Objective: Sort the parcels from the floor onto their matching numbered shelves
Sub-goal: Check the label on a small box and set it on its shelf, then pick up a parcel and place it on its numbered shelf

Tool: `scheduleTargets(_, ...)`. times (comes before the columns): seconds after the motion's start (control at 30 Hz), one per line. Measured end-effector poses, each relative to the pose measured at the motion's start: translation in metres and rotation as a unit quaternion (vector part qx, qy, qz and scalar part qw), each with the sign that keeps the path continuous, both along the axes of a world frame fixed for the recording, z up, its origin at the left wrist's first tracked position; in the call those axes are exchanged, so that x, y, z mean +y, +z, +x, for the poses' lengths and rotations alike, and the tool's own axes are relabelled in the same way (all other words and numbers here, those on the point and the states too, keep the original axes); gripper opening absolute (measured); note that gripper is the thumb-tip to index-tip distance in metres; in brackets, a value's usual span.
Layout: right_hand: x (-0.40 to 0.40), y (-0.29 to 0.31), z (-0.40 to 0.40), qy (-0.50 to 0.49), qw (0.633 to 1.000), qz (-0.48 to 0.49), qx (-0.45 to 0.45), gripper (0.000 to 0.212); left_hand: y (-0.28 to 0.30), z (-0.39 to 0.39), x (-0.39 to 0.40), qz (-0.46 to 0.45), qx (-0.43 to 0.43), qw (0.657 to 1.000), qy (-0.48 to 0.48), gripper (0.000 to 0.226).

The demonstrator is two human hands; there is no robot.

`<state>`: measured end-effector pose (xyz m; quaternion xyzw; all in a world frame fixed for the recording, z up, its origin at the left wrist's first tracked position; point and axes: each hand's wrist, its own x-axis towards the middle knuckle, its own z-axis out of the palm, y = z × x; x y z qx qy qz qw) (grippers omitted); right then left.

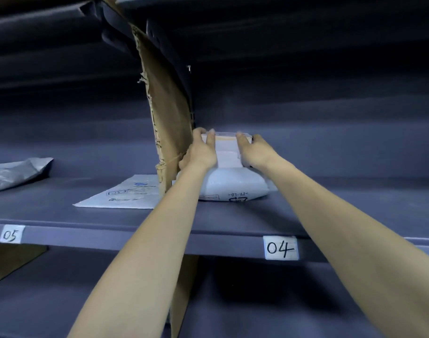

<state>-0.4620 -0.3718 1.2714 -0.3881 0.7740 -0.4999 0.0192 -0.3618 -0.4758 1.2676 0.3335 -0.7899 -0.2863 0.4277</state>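
Note:
A white parcel (227,145) lies on top of a white padded mailer (233,189) on the grey shelf (330,215) marked with the label 04 (280,248). My left hand (201,152) grips the upper parcel's left side, fingers curled over its far edge. On the right side my right hand (253,150) holds the same parcel, fingers over the top. Both arms reach in from below. The stack sits just right of a brown cardboard divider (167,118).
Left of the divider, a flat white envelope (120,193) lies on the section labelled 05 (10,234), with a grey plastic bag (13,172) further left. Another shelf hangs low overhead, and a lower shelf (257,313) runs beneath.

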Motion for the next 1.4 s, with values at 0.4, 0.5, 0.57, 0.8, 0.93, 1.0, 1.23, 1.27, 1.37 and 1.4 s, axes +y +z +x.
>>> scheduleTargets(0.4, -0.004, -0.023, -0.004, -0.016, 0.999, 0.006, 0.029, 0.072, -0.003, 0.008, 0.006, 0.004, -0.058, 0.998, 0.038, 0.046)
scheduleTargets(0.5, 0.009, -0.026, 0.003, -0.002, 1.0, -0.01, 0.003, 0.067, 0.003, 0.014, 0.025, -0.03, -0.088, 0.994, 0.055, 0.048)
scheduleTargets(0.57, 0.023, -0.026, 0.01, -0.009, 1.0, 0.002, 0.009, 0.065, 0.007, 0.018, 0.036, -0.084, -0.128, 0.985, 0.078, 0.049)
scheduleTargets(0.8, 0.084, -0.029, 0.026, -0.048, 0.997, -0.006, 0.068, 0.073, 0.004, 0.03, 0.085, -0.247, -0.033, 0.968, 0.038, 0.037)
scheduleTargets(0.93, 0.135, -0.048, 0.032, -0.081, 0.99, 0.011, 0.116, 0.065, -0.018, 0.008, 0.144, -0.209, -0.004, 0.974, -0.087, 0.029)
scheduleTargets(1.0, 0.172, -0.06, 0.028, -0.123, 0.982, 0.031, 0.14, 0.061, -0.033, -0.008, 0.176, -0.204, -0.007, 0.969, -0.14, 0.026)
scheduleTargets(1.23, 0.369, -0.101, 0.01, -0.325, 0.936, 0.05, 0.123, 0.051, -0.08, -0.066, 0.329, -0.159, -0.011, 0.928, -0.336, 0.024)
scheduleTargets(1.27, 0.401, -0.108, 0.01, -0.351, 0.929, 0.052, 0.11, 0.051, -0.087, -0.073, 0.356, -0.155, -0.013, 0.92, -0.36, 0.024)
scheduleTargets(1.37, 0.495, -0.127, 0.012, -0.434, 0.894, 0.073, 0.085, 0.051, -0.107, -0.089, 0.442, -0.149, 0.006, 0.891, -0.428, 0.022)
scheduleTargets(1.4, 0.525, -0.134, 0.013, -0.456, 0.883, 0.075, 0.077, 0.052, -0.114, -0.092, 0.47, -0.15, 0.019, 0.88, -0.451, 0.022)
